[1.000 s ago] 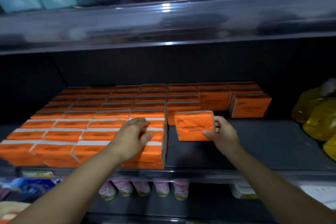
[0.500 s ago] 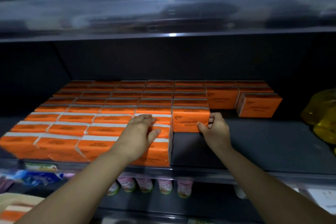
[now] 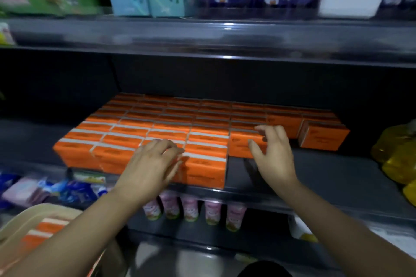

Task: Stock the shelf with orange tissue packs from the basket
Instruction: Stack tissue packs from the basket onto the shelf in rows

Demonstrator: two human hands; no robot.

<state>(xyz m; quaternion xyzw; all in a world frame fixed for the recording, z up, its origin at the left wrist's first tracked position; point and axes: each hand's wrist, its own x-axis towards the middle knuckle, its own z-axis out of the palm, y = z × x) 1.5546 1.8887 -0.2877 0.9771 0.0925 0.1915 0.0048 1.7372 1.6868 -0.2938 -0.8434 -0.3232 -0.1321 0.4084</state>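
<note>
Head view: a tight block of orange tissue packs [image 3: 171, 128] fills the left and middle of the dark shelf [image 3: 315, 171]. At the block's right side stands an end pack [image 3: 238, 145]. The right hand [image 3: 273, 157] is at it, fingers loosely spread, whether touching I cannot tell. The left hand [image 3: 150, 164] rests on the block's front row, fingers relaxed. Below-left of the block, a beige basket [image 3: 20, 220] holds more orange packs [image 3: 45, 229]. Yellow bottles [image 3: 396, 155] sit right of the block.
</note>
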